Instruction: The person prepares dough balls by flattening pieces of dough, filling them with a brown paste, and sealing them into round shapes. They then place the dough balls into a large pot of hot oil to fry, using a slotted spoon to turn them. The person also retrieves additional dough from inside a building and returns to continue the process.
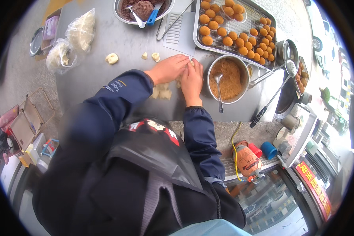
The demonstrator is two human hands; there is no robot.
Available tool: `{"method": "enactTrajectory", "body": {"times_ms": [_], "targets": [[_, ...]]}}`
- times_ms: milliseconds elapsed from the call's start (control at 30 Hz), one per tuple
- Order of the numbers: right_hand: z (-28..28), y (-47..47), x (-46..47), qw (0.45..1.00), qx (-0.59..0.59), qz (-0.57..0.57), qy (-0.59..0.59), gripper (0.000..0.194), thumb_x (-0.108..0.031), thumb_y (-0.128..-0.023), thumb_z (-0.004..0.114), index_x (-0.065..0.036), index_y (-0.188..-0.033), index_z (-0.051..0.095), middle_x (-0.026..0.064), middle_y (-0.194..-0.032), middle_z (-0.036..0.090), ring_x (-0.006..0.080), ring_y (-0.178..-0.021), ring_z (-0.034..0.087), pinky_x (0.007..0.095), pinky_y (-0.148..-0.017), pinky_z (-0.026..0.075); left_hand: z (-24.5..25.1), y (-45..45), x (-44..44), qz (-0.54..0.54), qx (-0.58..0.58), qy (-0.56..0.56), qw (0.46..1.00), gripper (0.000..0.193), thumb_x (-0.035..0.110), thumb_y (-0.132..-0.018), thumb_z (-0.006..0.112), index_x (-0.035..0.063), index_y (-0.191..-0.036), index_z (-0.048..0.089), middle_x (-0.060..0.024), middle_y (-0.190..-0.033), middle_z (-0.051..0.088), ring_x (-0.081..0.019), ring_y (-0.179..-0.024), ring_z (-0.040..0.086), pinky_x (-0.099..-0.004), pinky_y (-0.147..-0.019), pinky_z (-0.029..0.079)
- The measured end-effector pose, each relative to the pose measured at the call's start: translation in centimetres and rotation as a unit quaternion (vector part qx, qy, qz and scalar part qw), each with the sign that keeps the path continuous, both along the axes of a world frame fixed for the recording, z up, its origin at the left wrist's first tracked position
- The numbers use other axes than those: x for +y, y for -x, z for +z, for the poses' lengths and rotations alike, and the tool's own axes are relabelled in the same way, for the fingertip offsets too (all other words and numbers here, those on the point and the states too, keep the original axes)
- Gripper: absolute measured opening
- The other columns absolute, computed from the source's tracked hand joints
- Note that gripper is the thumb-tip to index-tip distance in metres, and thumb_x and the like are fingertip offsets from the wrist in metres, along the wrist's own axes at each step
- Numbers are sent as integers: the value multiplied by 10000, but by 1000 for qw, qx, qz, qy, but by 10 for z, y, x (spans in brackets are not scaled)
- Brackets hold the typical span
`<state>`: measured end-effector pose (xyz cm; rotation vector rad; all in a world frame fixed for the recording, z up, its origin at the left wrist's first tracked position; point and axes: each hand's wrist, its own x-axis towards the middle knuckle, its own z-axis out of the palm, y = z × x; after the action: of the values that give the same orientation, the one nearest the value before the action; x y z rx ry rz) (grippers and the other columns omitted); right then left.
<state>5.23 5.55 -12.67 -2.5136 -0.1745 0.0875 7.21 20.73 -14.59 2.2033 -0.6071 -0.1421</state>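
Observation:
On the steel work table (106,88), my left hand (169,68) and my right hand (192,81) meet over pale dough, their fingers bent round a small piece (191,62). More pale dough pieces (164,92) lie just below my left hand. A round lump of dough (111,58) and two smaller bits (155,57) rest on the metal, left of and above my left hand. To the right of my right hand stands a steel pot (210,85) of brown crumbly filling, with a spoon (219,88) in it. My fingers hide part of the dough.
A rack tray (198,35) of browned balls is at upper right. A bowl of dark paste (118,14), a slotted metal scraper (183,32) and tongs (177,20) lie at the top. Bagged dough (82,32) sits upper left; a skimmer (271,98) crosses the right edge.

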Motion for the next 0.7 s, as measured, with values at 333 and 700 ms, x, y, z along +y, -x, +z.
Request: {"method": "enactTrajectory", "body": {"times_ms": [333,700], "targets": [[1,41,-47,994,-80,40,-55,480,-135,-884,613,9,-1329,509,196,-1459,408,370,-1332,410,398,-1056,389,25,79,131,369,-88,-320,868,491,243,-900,597,71,-1348,491,-147,-1448,401,-332,-1344,363,-493,-1077,314],[-37,27,-14,991,-128,-42,-22,397,-132,-919,574,24,-1282,535,183,-1455,397,403,-1367,331,461,-1107,302,-4,84,113,258,6,74,963,452,27,-826,597,54,-1275,547,-144,-1289,513,-319,-1173,517,-355,-972,446]]}}
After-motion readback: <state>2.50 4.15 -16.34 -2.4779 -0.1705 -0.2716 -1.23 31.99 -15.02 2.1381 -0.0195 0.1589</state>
